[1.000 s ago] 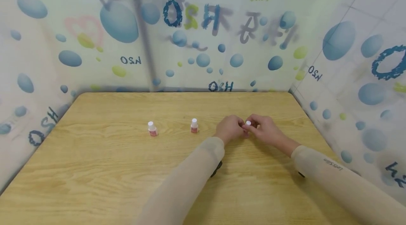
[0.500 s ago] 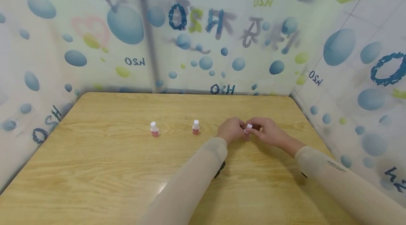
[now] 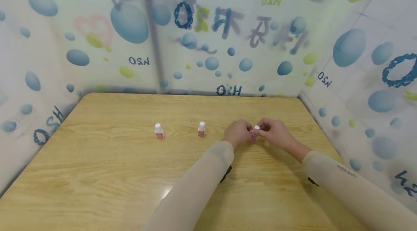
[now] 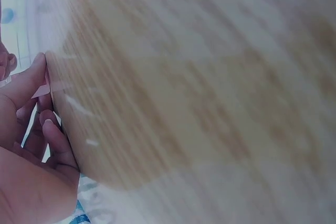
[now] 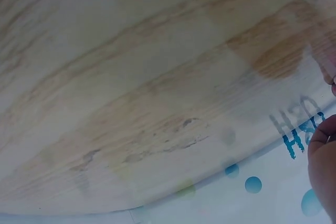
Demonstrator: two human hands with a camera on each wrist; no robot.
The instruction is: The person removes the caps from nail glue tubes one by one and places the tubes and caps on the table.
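In the head view my left hand (image 3: 238,132) pinches the body of a small white-capped bottle (image 3: 253,135) with a red label, at the right of the table. My right hand (image 3: 274,134) has thumb and fingers at its white cap (image 3: 257,127), gripping it from the right. The left wrist view has the left hand (image 4: 31,129) at its left edge, thumb and fingers round the pinkish label (image 4: 42,91) close to the tabletop. Only part of the right hand (image 5: 324,156) shows at the edge of the right wrist view.
Two similar bottles stand upright to the left of my hands: one nearer (image 3: 201,129), one farther (image 3: 159,131). The wooden table (image 3: 97,158) meets a wall (image 3: 202,71) printed with blue and green bubbles at its back edge.
The held bottle's cap leans and shifts slightly between my right fingers while both hands stay in place. The head view has shifted a little; the other two bottles stand as before.
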